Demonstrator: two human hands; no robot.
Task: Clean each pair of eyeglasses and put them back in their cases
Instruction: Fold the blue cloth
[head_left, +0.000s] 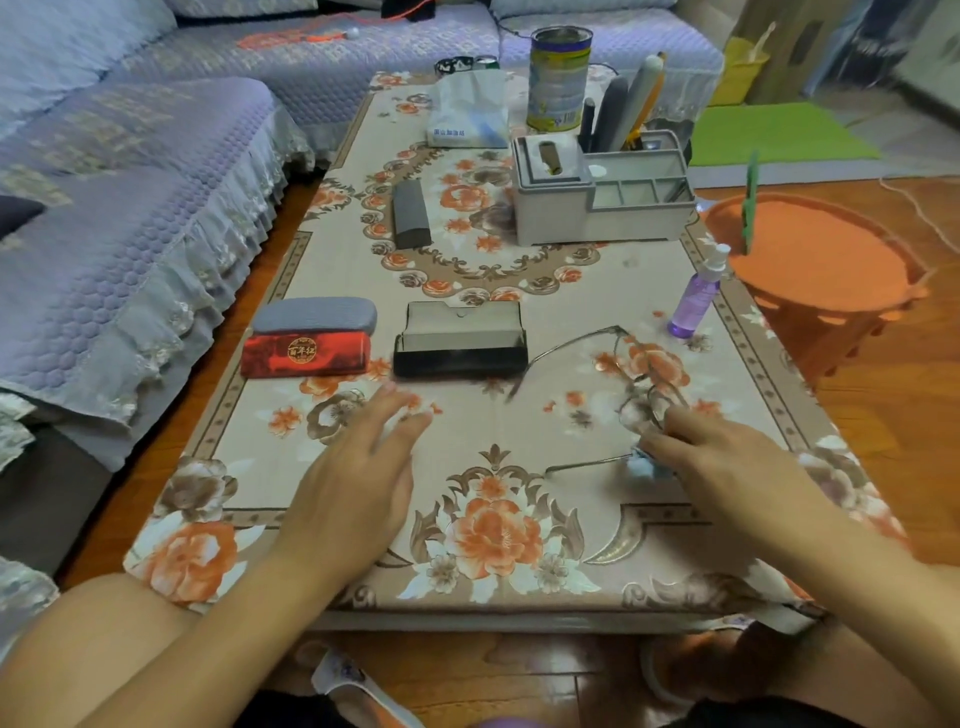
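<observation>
Because the eyeglasses (618, 384) lie unfolded on the table (519, 597), just right of the open black case (460, 340), downward pressure may bend the thin frame. Right hand (727, 462) pinches a blue cloth (644, 465) against one lens. Left hand (358, 478) hovers, fingers straight, holding nothing. A careless sweep could topple the nearby spray bottle (698, 293).

Left hand (358, 467): fingertips motion-blurred, towards twelve o'clock.
Blue cloth (644, 466): mostly hidden under right hand (727, 457).
Eyeglasses (631, 395): lens smeared.
</observation>
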